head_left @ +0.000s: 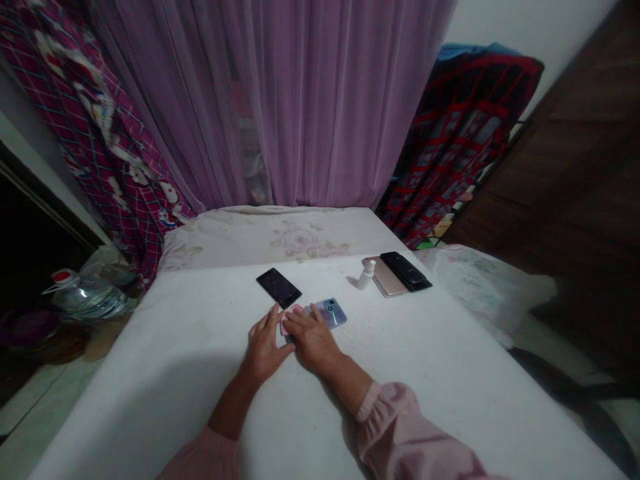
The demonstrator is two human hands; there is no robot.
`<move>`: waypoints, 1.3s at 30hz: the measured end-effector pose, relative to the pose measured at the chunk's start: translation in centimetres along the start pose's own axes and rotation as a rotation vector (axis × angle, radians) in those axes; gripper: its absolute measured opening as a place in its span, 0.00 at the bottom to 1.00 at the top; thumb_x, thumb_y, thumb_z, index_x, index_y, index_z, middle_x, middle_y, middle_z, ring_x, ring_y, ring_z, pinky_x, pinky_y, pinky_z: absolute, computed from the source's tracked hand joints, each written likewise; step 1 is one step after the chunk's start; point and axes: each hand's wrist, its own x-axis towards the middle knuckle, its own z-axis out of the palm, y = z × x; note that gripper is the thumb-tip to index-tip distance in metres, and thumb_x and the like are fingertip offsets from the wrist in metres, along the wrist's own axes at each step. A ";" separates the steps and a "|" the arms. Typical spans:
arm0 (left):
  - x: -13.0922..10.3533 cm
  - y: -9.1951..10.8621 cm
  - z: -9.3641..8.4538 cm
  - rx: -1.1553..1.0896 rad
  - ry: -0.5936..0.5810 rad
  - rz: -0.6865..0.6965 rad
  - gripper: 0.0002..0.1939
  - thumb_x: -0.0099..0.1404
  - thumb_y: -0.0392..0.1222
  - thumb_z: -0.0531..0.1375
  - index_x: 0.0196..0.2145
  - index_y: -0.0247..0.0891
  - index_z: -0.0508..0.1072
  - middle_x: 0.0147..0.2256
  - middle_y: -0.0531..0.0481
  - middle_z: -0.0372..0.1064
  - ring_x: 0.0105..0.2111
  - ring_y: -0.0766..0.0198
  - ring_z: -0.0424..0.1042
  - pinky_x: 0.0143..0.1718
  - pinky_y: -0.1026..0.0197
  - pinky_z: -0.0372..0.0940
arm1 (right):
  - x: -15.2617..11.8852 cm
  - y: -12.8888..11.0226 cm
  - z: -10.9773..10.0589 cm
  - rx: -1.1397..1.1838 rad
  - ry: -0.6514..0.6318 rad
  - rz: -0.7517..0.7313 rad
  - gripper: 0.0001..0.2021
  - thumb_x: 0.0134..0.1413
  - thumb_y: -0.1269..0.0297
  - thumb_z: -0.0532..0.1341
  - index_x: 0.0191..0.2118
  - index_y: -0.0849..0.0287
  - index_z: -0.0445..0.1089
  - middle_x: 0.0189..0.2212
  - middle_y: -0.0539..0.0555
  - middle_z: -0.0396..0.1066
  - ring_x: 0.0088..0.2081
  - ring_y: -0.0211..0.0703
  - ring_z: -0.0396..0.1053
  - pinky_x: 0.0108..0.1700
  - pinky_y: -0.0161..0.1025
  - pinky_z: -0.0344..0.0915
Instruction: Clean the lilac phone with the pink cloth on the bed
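Item 1: lilac phone (330, 312), lying flat on the white surface (425, 360), camera side up. Its long axis runs from near-left to far-right; the camera cluster sits at the far-right end, and the near-left end is covered by the hands.

Item 2: pink cloth (287, 320), a small piece showing between the 2 hands, touching the near-left end of the lilac phone.

Item 3: right hand (313, 340), palm down, fingers pressed together and laid flat over the cloth and the near end of the lilac phone. It pinches nothing that shows. This is the nearer hand to the phone; the exposed part of the phone lies just beyond its fingertips, far and to the right.

Item 4: left hand (263, 347), palm down, fingers loosely spread, touching the left edge of the cloth. Whether it touches the phone itself cannot be told.

Item 5: black phone (279, 287), screen up, just beyond the left hand, apart from the lilac phone.

Item 6: small white bottle (367, 275), upright, far-right of the hands.

Item 7: 2 more phones, 1 rose-gold (387, 280) and 1 black (406, 271), side by side just right of the bottle.
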 end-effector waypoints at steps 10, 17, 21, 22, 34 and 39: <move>-0.1 0.1 0.0 -0.024 0.027 0.044 0.49 0.54 0.41 0.66 0.66 0.44 0.42 0.54 0.44 0.68 0.55 0.50 0.65 0.56 0.45 0.58 | -4.0 2.8 -1.6 -0.027 0.023 -0.182 0.19 0.63 0.70 0.52 0.57 0.50 0.66 0.58 0.55 0.65 0.63 0.47 0.58 0.66 0.59 0.34; -0.1 0.5 -0.3 -0.015 -0.014 -0.009 0.49 0.52 0.39 0.66 0.65 0.44 0.44 0.55 0.45 0.68 0.57 0.49 0.62 0.58 0.45 0.54 | -7.4 7.4 -3.4 -0.179 0.097 -0.020 0.24 0.59 0.78 0.52 0.57 0.52 0.65 0.59 0.56 0.65 0.63 0.48 0.58 0.66 0.61 0.36; -0.1 0.7 -0.5 -0.012 -0.023 -0.017 0.48 0.53 0.39 0.65 0.66 0.44 0.45 0.55 0.45 0.68 0.57 0.49 0.62 0.58 0.44 0.53 | -7.2 8.2 -3.3 -0.206 0.158 0.095 0.22 0.60 0.77 0.51 0.57 0.54 0.66 0.58 0.59 0.66 0.60 0.48 0.62 0.65 0.61 0.40; -0.1 0.7 -0.6 -0.012 -0.025 -0.019 0.48 0.53 0.39 0.65 0.66 0.44 0.45 0.55 0.45 0.68 0.57 0.49 0.62 0.58 0.44 0.53 | -6.8 8.2 -3.2 -0.199 0.164 0.124 0.21 0.61 0.76 0.51 0.56 0.54 0.66 0.57 0.59 0.66 0.60 0.48 0.62 0.65 0.61 0.40; 0.1 0.9 -0.8 -0.016 -0.036 -0.004 0.48 0.52 0.39 0.66 0.66 0.45 0.45 0.54 0.46 0.68 0.56 0.50 0.63 0.57 0.45 0.55 | -0.8 6.5 -3.1 -0.132 0.063 0.247 0.17 0.63 0.72 0.52 0.53 0.53 0.69 0.57 0.57 0.68 0.61 0.49 0.60 0.64 0.60 0.43; 0.1 0.7 -0.6 -0.011 -0.033 0.005 0.49 0.52 0.39 0.66 0.65 0.44 0.45 0.54 0.45 0.68 0.56 0.50 0.63 0.57 0.45 0.54 | 0.5 3.4 -1.9 -0.080 -0.024 0.108 0.20 0.60 0.73 0.54 0.56 0.55 0.68 0.58 0.58 0.66 0.62 0.48 0.58 0.66 0.58 0.39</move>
